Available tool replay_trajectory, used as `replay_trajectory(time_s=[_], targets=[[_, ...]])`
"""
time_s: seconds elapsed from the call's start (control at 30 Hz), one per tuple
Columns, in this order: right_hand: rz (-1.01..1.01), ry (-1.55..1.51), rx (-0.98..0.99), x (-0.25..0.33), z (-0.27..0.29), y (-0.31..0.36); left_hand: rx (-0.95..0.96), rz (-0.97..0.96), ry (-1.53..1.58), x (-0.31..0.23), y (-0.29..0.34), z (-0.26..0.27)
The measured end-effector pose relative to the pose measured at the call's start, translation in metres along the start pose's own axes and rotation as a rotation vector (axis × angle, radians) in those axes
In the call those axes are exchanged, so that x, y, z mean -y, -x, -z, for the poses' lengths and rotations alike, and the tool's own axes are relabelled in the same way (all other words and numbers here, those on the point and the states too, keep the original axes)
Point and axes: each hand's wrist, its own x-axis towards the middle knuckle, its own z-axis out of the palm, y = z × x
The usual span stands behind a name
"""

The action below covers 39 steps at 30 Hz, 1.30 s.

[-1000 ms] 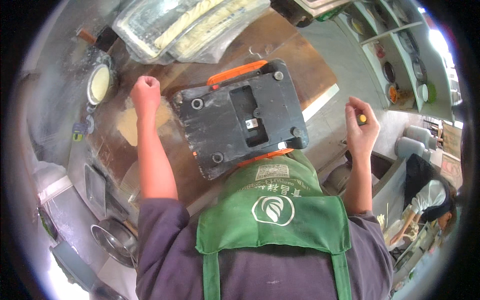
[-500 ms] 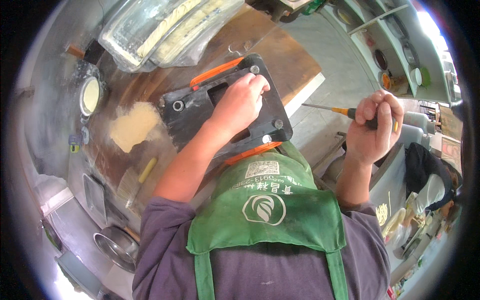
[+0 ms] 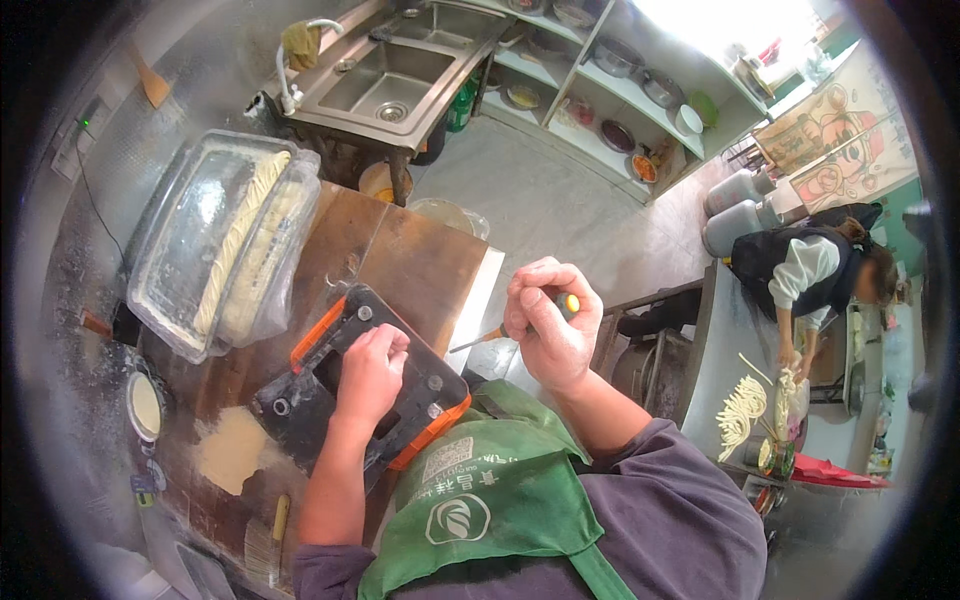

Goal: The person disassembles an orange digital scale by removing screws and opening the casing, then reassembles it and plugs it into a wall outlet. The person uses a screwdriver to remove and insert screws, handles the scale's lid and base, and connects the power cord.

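Observation:
A flat black device (image 3: 420,372) with orange side edges lies on the wooden table, its round feet facing up. Over it, my left hand (image 3: 368,380) is closed, fingertips pinched together; whatever they may hold is too small or hidden to make out. Raised to the right of the device, my right hand (image 3: 553,325) is shut on a screwdriver (image 3: 492,335) with a yellow and black handle. The thin shaft points left, its tip close to the device's right edge.
Floury powder (image 3: 228,450) and a brush (image 3: 280,520) lie left of the device. A clear tub (image 3: 190,225) with dough strips stands behind. A sink (image 3: 385,90) and shelves (image 3: 620,120) are farther off. At right, a co-worker (image 3: 800,270) handles noodles (image 3: 742,415) on a counter.
The view has turned to the right, bringing the sink and the co-worker into fuller sight. My right hand has come closer to the device with the screwdriver. My left hand stays over it.

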Motion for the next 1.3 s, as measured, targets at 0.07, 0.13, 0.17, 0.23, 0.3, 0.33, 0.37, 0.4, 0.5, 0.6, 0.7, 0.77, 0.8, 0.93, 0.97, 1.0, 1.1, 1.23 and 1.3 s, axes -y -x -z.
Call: replay_trajectory(time_s=[0.07, 0.13, 0.17, 0.23, 0.3, 0.33, 0.37, 0.4, 0.5, 0.6, 0.7, 0.77, 0.8, 0.93, 0.97, 1.0, 1.1, 1.23, 1.3], targets=[[-0.017, -0.038, -0.029, 0.0, 0.002, -0.001, -0.012, 0.002, 0.048, 0.003, 0.0, -0.003], [-0.008, -0.033, -0.019, 0.001, 0.004, 0.0, -0.024, 0.044, 0.078, 0.006, 0.002, -0.004], [-0.002, 0.008, -0.031, 0.001, 0.005, -0.001, -0.078, -0.016, 0.015, 0.008, 0.002, -0.004], [-0.006, 0.041, -0.04, 0.003, 0.005, -0.002, -0.179, -0.06, -0.03, 0.011, 0.005, -0.005], [-0.008, 0.022, -0.033, 0.004, 0.005, -0.002, -0.213, -0.019, 0.001, 0.013, 0.009, -0.005], [-0.028, -0.012, -0.04, 0.004, 0.004, -0.001, -0.245, -0.024, 0.015, 0.013, 0.011, -0.005], [-0.051, -0.066, -0.029, 0.005, 0.004, -0.001, -0.247, 0.009, 0.059, 0.014, 0.013, -0.005], [-0.052, -0.066, -0.025, 0.006, 0.003, -0.001, -0.236, 0.059, 0.101, 0.013, 0.014, -0.005], [-0.055, -0.077, -0.017, 0.007, 0.003, 0.0, -0.236, 0.182, 0.374, 0.013, 0.014, -0.005], [-0.065, -0.075, -0.034, 0.009, 0.004, 0.0, -0.229, 0.298, 0.467, 0.019, 0.009, 0.001], [-0.069, -0.067, -0.03, 0.009, 0.005, 0.0, -0.208, 0.35, 0.438, 0.025, 0.006, 0.003], [-0.063, -0.074, -0.025, 0.008, 0.006, 0.001, -0.186, 0.348, 0.415, 0.027, 0.006, 0.003], [-0.068, -0.089, -0.03, 0.008, 0.006, 0.001, -0.179, 0.328, 0.402, 0.026, 0.005, 0.002], [-0.068, -0.075, -0.008, 0.008, 0.007, 0.001, -0.123, 0.297, 0.321, 0.02, 0.002, 0.004], [-0.074, -0.074, -0.022, 0.008, 0.007, 0.001, -0.109, 0.29, 0.294, 0.017, 0.001, 0.006], [-0.08, -0.073, -0.036, 0.008, 0.007, 0.001, -0.099, 0.286, 0.275, 0.015, 0.0, 0.007], [-0.067, -0.097, -0.013, 0.008, 0.007, 0.001, -0.077, 0.258, 0.217, 0.008, 0.0, 0.009], [-0.081, -0.106, -0.015, 0.008, 0.008, 0.001, -0.048, 0.205, 0.128, 0.003, 0.0, 0.008], [-0.077, -0.105, -0.014, 0.008, 0.008, 0.001, -0.026, 0.181, 0.107, 0.003, -0.001, 0.008]])
